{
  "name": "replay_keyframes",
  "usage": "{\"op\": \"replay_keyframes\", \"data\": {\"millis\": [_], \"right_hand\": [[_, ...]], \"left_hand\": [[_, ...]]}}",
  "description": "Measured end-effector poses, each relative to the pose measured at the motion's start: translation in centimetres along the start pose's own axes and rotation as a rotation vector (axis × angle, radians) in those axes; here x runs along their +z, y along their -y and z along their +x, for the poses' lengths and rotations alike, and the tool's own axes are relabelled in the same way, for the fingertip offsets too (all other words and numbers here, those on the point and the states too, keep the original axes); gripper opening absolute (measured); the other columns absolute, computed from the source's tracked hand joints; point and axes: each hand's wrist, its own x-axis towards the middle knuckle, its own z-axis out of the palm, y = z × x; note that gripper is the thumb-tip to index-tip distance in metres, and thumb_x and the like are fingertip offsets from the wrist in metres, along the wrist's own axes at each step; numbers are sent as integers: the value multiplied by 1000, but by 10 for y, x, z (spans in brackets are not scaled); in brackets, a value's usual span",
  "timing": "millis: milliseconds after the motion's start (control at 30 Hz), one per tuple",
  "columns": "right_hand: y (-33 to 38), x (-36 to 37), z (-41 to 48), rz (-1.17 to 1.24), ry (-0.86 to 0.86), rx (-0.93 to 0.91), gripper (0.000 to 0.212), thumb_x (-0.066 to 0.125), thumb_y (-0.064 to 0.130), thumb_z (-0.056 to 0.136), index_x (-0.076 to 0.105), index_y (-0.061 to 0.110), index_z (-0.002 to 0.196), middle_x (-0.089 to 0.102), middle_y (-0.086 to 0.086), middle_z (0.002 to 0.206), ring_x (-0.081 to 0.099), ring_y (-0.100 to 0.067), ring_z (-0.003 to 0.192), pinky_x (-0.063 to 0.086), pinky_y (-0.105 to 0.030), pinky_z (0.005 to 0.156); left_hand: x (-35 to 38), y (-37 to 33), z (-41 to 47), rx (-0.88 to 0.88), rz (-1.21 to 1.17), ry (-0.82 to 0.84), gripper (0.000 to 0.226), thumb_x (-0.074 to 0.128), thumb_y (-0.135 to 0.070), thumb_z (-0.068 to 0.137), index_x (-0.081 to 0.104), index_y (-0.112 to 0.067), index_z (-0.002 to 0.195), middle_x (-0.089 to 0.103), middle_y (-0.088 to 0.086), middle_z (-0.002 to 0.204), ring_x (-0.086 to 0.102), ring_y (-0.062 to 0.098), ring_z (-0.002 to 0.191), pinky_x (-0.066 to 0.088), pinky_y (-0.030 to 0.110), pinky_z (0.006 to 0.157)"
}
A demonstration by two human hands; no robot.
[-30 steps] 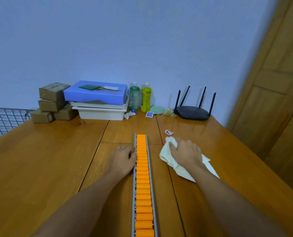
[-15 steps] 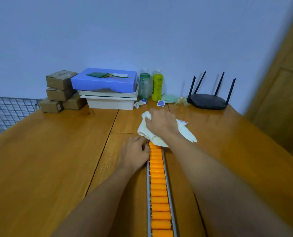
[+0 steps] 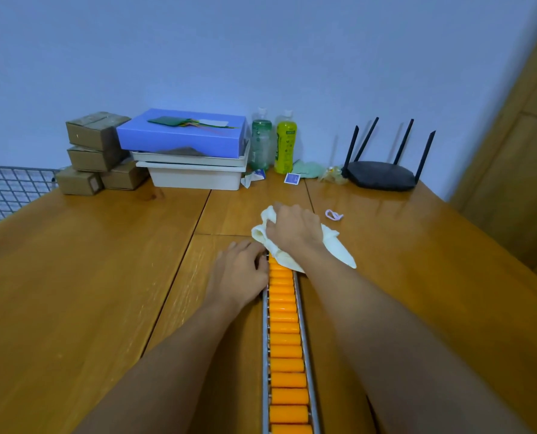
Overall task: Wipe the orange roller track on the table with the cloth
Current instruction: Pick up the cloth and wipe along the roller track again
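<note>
Right hand [image 3: 295, 233] fingers bunch the cloth [image 3: 336, 250] on the far end of the orange roller track [image 3: 284, 339], mid-tabletop, running to the near edge. Left hand [image 3: 239, 277] fingers lie flat against its left rail. Wiping looks barely begun; the whole near stretch remains.

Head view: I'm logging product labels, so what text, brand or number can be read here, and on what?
No text is legible.
Yellow bottle: label print too small to read.
Green bottle: label blurred.
Blue card: markings too small.
Cardboard boxes: no readable print.
</note>
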Motion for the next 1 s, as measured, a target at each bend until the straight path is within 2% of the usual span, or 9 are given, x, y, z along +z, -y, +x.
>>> {"op": "replay_keyframes", "data": {"millis": [167, 267, 400, 600, 767, 833, 900, 933, 1000], "right_hand": [[-17, -5, -5, -49, 12, 8, 29, 53, 39, 93, 62, 17, 109, 68, -10, 104, 65, -34, 95, 37, -33, 66], [-32, -6, -12, -29, 42, 64, 31, 52, 40, 94, 64, 17, 110, 68, -9, 107, 64, -33, 97, 40, -34, 68], [-53, -4, -26, 35, 85, 160, 31, 50, 41, 95, 65, 18, 111, 68, -8, 108, 64, -30, 96, 40, -32, 69], [-62, -35, -32, 184, -33, 296, 45, 35, 49, 97, 59, 20, 122, 66, -10, 111, 60, -33, 99, 42, -40, 79], [-50, -65, -33, 339, 0, 239, 45, 31, 52, 90, 52, 26, 121, 64, -9, 108, 58, -33, 95, 49, -43, 82], [-36, -72, -38, 380, 9, 175, 38, 31, 49, 89, 50, 30, 117, 65, -8, 105, 59, -33, 92, 51, -46, 81], [-19, -71, -48, 353, 14, 103, 23, 35, 42, 94, 47, 30, 109, 64, -7, 106, 59, -35, 92, 50, -45, 79], [-9, -67, -55, 321, 25, 66, 18, 37, 40, 96, 46, 29, 107, 64, -7, 107, 58, -36, 94, 47, -43, 77], [9, -56, -68, 245, 66, 4, 19, 40, 38, 98, 47, 27, 111, 61, -7, 111, 58, -36, 97, 39, -39, 71]], "left_hand": [[-1, 0, 0, -29, -2, 27, 28, 49, -29, 99, 69, -23, 119, 67, -7, 106, 54, 13, 98, 47, 36, 87], [-2, 0, 1, -61, -36, 43, 31, 51, -31, 100, 67, -25, 126, 67, -8, 114, 53, 10, 103, 44, 32, 88], [-2, -1, 0, -107, -89, 56, 29, 55, -29, 100, 67, -27, 126, 65, -11, 114, 50, 7, 102, 43, 30, 88], [-6, -3, 2, -169, -177, 84, 23, 59, -30, 98, 70, -31, 118, 61, -16, 109, 54, 10, 110, 48, 41, 100], [-9, -3, 0, -222, -259, 89, 25, 62, -31, 96, 73, -32, 118, 67, -12, 111, 60, 15, 107, 51, 48, 98], [-8, -2, 0, -239, -286, 93, 22, 63, -30, 94, 75, -33, 111, 68, -13, 105, 60, 17, 103, 52, 46, 93], [-8, -1, 1, -267, -317, 92, 12, 62, -29, 91, 74, -26, 89, 67, -10, 86, 60, 19, 87, 51, 41, 76], [-9, -1, 1, -275, -327, 88, 16, 60, -28, 89, 67, -21, 76, 64, -6, 75, 58, 21, 75, 46, 38, 67], [-10, 0, -1, -249, -320, 87, 26, 54, -23, 88, 52, -20, 62, 56, -4, 62, 49, 18, 59, 37, 34, 59]]}}
